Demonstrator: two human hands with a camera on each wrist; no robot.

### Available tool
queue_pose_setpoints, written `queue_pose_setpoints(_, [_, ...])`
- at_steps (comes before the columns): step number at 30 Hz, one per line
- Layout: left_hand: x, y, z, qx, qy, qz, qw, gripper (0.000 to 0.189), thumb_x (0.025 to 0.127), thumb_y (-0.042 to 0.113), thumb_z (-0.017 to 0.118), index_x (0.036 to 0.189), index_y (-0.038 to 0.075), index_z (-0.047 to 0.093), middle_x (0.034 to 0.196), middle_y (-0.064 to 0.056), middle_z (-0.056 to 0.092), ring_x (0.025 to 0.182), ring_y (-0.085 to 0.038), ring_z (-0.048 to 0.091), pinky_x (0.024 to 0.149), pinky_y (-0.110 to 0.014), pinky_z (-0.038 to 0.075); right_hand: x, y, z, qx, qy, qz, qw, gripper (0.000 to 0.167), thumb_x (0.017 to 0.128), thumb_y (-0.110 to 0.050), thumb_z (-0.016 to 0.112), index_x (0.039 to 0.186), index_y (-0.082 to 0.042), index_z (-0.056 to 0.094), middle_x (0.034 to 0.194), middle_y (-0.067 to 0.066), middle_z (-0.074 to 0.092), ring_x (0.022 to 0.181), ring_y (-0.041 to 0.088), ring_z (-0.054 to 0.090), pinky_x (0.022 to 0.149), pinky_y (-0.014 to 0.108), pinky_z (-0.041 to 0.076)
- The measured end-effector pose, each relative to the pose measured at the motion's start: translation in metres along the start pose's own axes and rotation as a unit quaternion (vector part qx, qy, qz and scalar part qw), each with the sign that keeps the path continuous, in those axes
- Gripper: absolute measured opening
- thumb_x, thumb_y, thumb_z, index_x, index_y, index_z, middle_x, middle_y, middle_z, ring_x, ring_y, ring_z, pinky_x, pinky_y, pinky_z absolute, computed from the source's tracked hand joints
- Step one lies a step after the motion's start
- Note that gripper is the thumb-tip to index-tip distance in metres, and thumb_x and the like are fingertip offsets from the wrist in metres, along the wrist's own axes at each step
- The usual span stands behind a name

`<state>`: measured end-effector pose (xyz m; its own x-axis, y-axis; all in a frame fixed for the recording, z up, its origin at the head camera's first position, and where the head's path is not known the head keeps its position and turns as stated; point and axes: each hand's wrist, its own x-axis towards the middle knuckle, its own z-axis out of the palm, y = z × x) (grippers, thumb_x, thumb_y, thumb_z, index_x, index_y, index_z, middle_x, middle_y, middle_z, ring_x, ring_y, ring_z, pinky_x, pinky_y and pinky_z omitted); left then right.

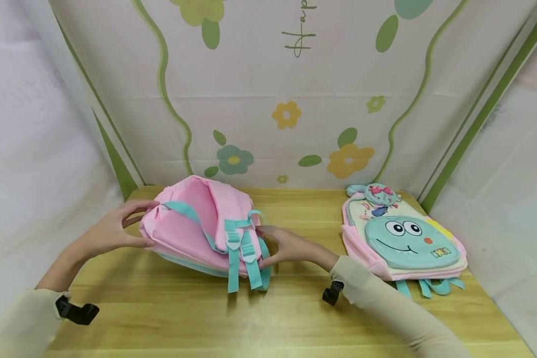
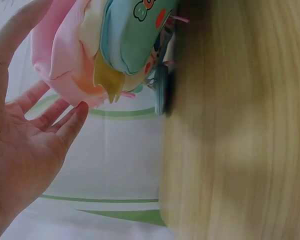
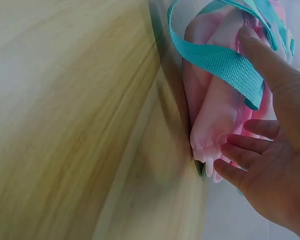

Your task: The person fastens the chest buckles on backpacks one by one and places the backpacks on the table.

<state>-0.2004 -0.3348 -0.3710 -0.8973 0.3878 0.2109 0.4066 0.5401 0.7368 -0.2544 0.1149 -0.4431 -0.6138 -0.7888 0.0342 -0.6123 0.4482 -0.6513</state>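
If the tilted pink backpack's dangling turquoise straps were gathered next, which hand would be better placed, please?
Probably the right hand: it touches the pink backpack at the end where the turquoise straps dangle, while the left hand is at the opposite end.

The bag (image 1: pixel 179 237) on your left is pink, with tiny mesh dots on its back and blue-green straps (image 1: pixel 233 268). The other bag (image 1: pixel 362 216) is cream and pink. Its pocket (image 1: pixel 394 251) is blue-green with a smiley face, black-and-white eyes and an orange-red spot. Your table (image 1: pixel 268 323) has yellow-brown wood stripes. Your white cloth (image 1: pixel 322 79) has wavy green lines and orange, blue and yellow flowers. Your sleeves (image 1: pixel 22 318) are cream.
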Motion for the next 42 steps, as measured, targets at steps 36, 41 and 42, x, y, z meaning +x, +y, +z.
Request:
queue_pose_setpoints(36, [-0.01,-0.033,0.033,-0.03,-0.062,-0.028,0.9972,0.085,0.076,0.012,0.089,0.148,0.004,0.045,0.149,-0.016,0.044,0.124,0.014,0.044,0.099,-0.005,0.04,-0.015,0.005,-0.004,-0.054,-0.01,0.0,0.9985,0.099,0.081,-0.043,0.086,0.157,-0.003,0.035,0.162,0.013,0.039,0.15,0.029,0.037,0.121,0.047,0.034])
queue_pose_setpoints(41, [-0.011,-0.037,0.039,-0.018,-0.066,-0.043,0.9967,0.087,0.075,0.016,0.09,0.148,0.007,0.046,0.149,-0.014,0.045,0.126,0.007,0.045,0.099,-0.007,0.04,-0.017,0.008,-0.006,-0.055,-0.008,0.003,0.9985,0.099,0.081,-0.043,0.086,0.157,-0.005,0.035,0.162,0.011,0.039,0.151,0.028,0.037,0.121,0.046,0.034])
queue_pose_setpoints(42, [-0.011,-0.038,0.04,-0.015,-0.068,-0.044,0.9966,0.087,0.075,0.017,0.091,0.149,0.007,0.045,0.149,-0.014,0.046,0.128,0.0,0.047,0.099,-0.008,0.04,-0.017,0.008,-0.006,-0.055,-0.008,0.004,0.9984,0.099,0.081,-0.043,0.086,0.157,-0.005,0.035,0.162,0.011,0.039,0.151,0.028,0.037,0.121,0.046,0.034])
